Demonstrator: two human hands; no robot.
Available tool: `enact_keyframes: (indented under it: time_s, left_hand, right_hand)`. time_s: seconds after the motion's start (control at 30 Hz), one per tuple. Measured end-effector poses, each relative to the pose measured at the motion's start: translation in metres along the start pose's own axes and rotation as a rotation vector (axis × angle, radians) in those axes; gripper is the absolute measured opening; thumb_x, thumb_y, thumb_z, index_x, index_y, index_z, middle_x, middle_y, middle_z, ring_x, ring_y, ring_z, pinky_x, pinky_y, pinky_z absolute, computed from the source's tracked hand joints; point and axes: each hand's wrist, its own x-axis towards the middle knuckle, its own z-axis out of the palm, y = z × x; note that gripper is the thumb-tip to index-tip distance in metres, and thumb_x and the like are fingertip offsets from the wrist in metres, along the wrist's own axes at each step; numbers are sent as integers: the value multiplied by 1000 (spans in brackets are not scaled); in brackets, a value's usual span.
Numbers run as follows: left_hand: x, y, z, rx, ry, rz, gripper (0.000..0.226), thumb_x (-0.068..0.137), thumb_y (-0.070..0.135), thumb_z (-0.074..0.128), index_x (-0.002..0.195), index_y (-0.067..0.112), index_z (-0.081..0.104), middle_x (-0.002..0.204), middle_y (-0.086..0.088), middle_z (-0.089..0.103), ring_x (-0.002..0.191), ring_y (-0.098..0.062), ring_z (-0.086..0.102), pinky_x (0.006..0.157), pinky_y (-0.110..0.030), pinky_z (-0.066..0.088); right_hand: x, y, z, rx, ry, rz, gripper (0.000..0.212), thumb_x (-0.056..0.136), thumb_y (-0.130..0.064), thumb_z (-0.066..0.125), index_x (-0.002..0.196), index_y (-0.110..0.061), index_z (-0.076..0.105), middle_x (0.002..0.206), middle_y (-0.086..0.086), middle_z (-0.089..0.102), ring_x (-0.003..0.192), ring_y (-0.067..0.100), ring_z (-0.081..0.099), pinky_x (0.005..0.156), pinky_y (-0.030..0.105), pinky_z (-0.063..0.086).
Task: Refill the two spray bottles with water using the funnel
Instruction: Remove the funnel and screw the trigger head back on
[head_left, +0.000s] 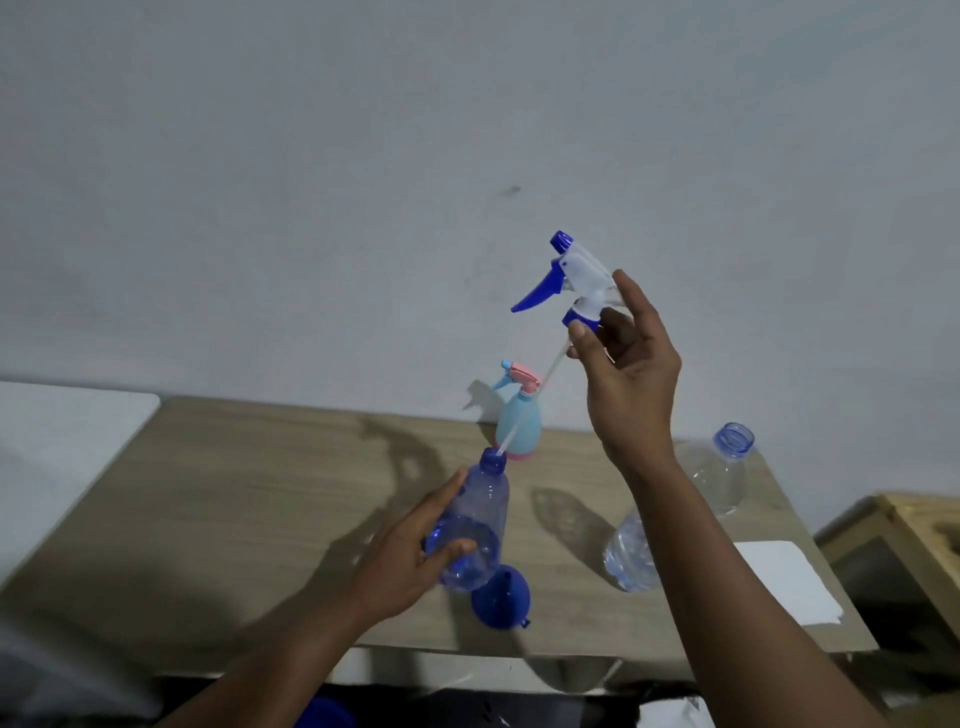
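Head view, looking down on a wooden bench (234, 493) set against a pale wall.

Left hand (410, 551) gripping the blue see-through spray bottle (478, 525) around its body, holding it tilted, lifted clear of the bench, open neck pointing up and away, above the near edge.

Right hand (628, 374) pinching the blue-and-white trigger head (569, 278) at its collar between thumb and fingers, raised well above the bottle. Thin white dip tube (527, 410) slanting down from the head, its lower tip sitting right at the bottle's mouth; whether inside or just touching, cannot tell.

Blue funnel (501, 597) lying on the bench by the near edge, wide mouth facing the camera, just below the held bottle and partly hidden by it.

Second spray bottle, pale blue with a pink collar and base (519, 421), standing upright near the far edge by the wall, trigger head on, dip tube crossing in front of it.

Clear plastic water bottle (680, 509) towards the right end of the bench, leaning in the view, cap off, blue neck ring showing, water showing in its lower part, right forearm crossing in front of it.

White sheet (784, 582) lying flat at the near right corner of the bench.

Wooden crate (909, 530) sitting beyond the right end, apart from the bench.
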Motion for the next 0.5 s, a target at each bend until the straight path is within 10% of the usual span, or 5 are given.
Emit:
enact_keyframes:
  time_s: [0.23, 0.5]
  left_hand:
    - [1, 38, -5, -97, 47, 66, 74, 92, 33, 67, 149, 51, 24, 151, 20, 42, 134, -1, 46, 107, -32, 47]
    - [4, 80, -9, -135, 102, 101, 74, 90, 41, 64, 142, 66, 18, 139, 21, 49, 118, 2, 54, 81, -19, 56]
  right_hand:
    - [-24, -15, -1, -17, -170, 71, 53, 89, 0, 69, 137, -18, 54, 98, 15, 72, 84, 25, 66, 77, 33, 59]
    - [-51, -15, -7, -63, -368, 142, 48, 96, -6, 63, 140, -21, 52, 107, 13, 74, 101, 26, 71, 89, 41, 59]
